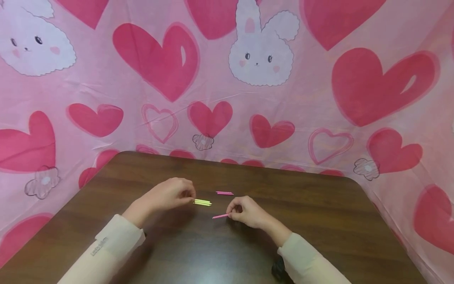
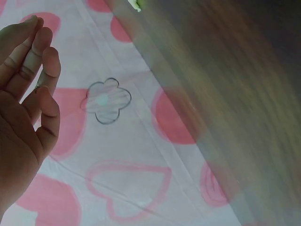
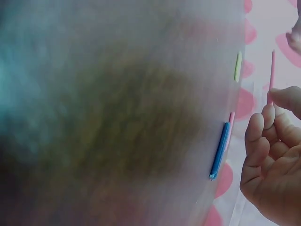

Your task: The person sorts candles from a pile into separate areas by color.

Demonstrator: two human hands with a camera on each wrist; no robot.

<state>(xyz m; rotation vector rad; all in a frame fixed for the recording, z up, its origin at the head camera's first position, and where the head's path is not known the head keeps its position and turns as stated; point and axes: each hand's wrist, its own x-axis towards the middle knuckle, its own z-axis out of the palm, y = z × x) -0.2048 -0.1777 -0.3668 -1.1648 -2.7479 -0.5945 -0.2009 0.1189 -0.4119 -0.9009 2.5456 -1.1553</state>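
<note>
My right hand (image 1: 250,212) pinches a thin pink stick (image 1: 220,216) between thumb and fingers, just above the table. In the right wrist view, that pink stick (image 3: 272,70) points up from the fingertips. My left hand (image 1: 169,193) hovers beside the left end of several yellow sticks (image 1: 202,202), its fingers loosely bent. The left wrist view shows no object in that hand (image 2: 28,89); a yellow tip (image 2: 135,4) appears apart from it. More pink sticks (image 1: 224,193) lie behind. A blue stick (image 3: 219,150) lies by a pink one in the right wrist view; the head view does not show it.
The dark brown wooden table (image 1: 198,244) has rounded far corners. Behind it and along its sides hangs a pink cloth (image 1: 213,90) with hearts and rabbits. A small black object (image 1: 279,269) is partly visible by the right sleeve (image 1: 305,256).
</note>
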